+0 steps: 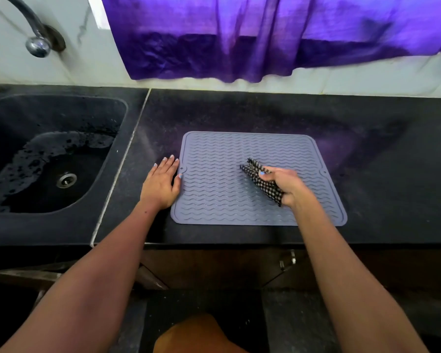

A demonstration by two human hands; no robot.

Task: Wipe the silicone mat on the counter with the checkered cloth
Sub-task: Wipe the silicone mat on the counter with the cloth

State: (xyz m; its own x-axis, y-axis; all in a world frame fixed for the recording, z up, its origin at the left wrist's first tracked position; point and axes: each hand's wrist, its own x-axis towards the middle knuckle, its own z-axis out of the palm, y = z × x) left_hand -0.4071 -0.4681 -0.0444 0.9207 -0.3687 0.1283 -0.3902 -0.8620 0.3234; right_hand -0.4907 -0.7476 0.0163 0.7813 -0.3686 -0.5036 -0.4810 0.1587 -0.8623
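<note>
**Wiping under way: cloth bunched on the mat's right half**

Nearest the camera, two bare forearms reach over the front edge of the dark desk. The right hand has its fingers curled around the checkered cloth, which is gathered into a narrow bunch rather than spread flat; its free end points up and left and seems to lie on the silicone mat. The left hand lies flat with fingers spread and straight at the mat's left edge, thumb just over the rim, apparently steadying it.

The grey, wave-ribbed mat lies flat on the desk, right of the black sink. Behind hang a tap and a purple curtain.

The step in hand looks like the wipe itself. The next move probably calls for pressing the cloth down and sweeping along the ribs toward the uncovered left and far parts, while the left hand keeps the mat from sliding.
</note>
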